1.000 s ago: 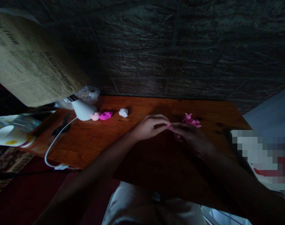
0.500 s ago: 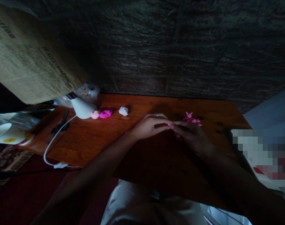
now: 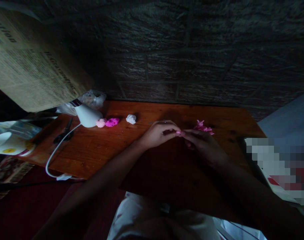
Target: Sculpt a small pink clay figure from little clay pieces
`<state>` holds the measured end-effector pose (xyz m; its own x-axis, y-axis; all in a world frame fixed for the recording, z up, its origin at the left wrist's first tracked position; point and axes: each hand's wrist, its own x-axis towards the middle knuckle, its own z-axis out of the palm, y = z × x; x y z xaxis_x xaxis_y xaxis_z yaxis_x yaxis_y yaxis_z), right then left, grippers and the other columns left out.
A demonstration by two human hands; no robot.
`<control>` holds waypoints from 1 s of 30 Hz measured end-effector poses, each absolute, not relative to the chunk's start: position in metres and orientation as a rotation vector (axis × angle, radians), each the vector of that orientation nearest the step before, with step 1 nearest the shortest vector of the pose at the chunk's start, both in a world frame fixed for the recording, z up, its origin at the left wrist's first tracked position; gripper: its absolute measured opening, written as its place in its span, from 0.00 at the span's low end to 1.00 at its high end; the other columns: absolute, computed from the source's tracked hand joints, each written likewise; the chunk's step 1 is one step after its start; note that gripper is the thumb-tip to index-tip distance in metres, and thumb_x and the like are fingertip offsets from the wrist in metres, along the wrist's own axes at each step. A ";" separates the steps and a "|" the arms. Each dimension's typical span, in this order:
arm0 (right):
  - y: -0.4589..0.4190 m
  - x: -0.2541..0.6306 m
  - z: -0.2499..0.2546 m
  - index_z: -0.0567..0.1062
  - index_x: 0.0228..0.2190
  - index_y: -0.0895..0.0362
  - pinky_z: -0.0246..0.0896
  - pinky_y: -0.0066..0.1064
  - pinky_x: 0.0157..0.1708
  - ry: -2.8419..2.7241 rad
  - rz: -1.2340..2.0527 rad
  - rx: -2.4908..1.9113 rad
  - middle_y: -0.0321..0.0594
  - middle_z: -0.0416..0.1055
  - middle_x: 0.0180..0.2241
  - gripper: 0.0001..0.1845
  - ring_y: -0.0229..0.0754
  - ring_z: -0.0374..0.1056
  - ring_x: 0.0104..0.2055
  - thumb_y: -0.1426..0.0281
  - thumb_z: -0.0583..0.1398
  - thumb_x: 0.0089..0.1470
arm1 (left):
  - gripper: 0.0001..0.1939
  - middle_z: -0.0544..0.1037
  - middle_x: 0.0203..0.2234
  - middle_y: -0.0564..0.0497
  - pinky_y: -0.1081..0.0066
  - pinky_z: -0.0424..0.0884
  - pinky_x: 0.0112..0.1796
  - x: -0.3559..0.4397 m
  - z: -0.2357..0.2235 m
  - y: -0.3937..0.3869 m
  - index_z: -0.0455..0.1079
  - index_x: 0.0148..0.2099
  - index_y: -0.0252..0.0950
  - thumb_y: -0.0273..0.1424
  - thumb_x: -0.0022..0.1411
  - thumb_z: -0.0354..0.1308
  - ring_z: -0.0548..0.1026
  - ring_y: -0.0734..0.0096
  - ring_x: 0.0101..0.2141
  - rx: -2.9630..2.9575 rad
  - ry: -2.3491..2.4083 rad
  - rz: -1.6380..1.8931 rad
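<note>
Both hands meet over the wooden table [image 3: 104,143], fingertip to fingertip. Between them sits a small piece of pink modelling clay [image 3: 178,132]. My left hand [image 3: 160,134] pinches it from the left, thumb and fingers closed. From the right, my right hand [image 3: 203,143] pinches the same piece, partly covering it. Just behind my right hand lies a pink clay shape [image 3: 203,126] with pointed tips, its lower part hidden by the hand. Off to the left rest a white clay lump [image 3: 131,119], a magenta clay lump [image 3: 112,122] and a pale pink clay lump [image 3: 101,123].
A white lamp base [image 3: 88,116] with a newsprint-patterned shade [image 3: 39,63] stands at the left, its white cable [image 3: 51,153] looping over the table edge. Scissors [image 3: 64,133], a paper cup [image 3: 9,145] and a clear plastic bag [image 3: 95,98] are nearby. A dark brick-patterned wall [image 3: 162,66] backs the table.
The small pink clay piece shows more between the fingertips than before. Both hands stay in almost the same place, and the view has shifted slightly.
</note>
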<state>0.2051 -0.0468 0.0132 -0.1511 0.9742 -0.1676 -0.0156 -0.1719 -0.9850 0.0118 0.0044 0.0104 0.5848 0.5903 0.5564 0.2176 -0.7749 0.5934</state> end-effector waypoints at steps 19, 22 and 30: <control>-0.048 0.207 0.018 0.84 0.38 0.56 0.54 0.30 0.25 -1.382 1.203 -1.310 0.34 0.68 0.21 0.23 0.35 0.58 0.23 0.52 0.68 0.48 | 0.08 0.84 0.38 0.47 0.71 0.76 0.38 0.013 0.006 0.004 0.79 0.45 0.36 0.29 0.64 0.63 0.81 0.70 0.37 2.192 0.719 1.055; -0.048 0.207 0.019 0.84 0.38 0.56 0.53 0.30 0.25 -1.401 1.182 -1.331 0.33 0.66 0.20 0.25 0.35 0.57 0.23 0.49 0.67 0.48 | 0.08 0.84 0.39 0.46 0.70 0.77 0.41 0.013 0.005 0.005 0.79 0.46 0.35 0.29 0.65 0.62 0.82 0.69 0.39 2.148 0.697 1.062; -0.046 0.210 0.015 0.84 0.35 0.57 0.53 0.30 0.25 -1.374 1.158 -1.318 0.33 0.67 0.20 0.25 0.35 0.57 0.23 0.48 0.67 0.46 | 0.12 0.83 0.41 0.43 0.71 0.76 0.42 0.017 -0.001 0.006 0.76 0.49 0.32 0.29 0.64 0.62 0.81 0.70 0.41 1.929 0.582 1.034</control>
<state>0.2098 -0.0461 0.0151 -0.0481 0.9988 -0.0071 0.1761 0.0015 -0.9844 0.0171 0.0056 -0.0005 0.5495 0.7102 0.4400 0.0080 -0.5311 0.8473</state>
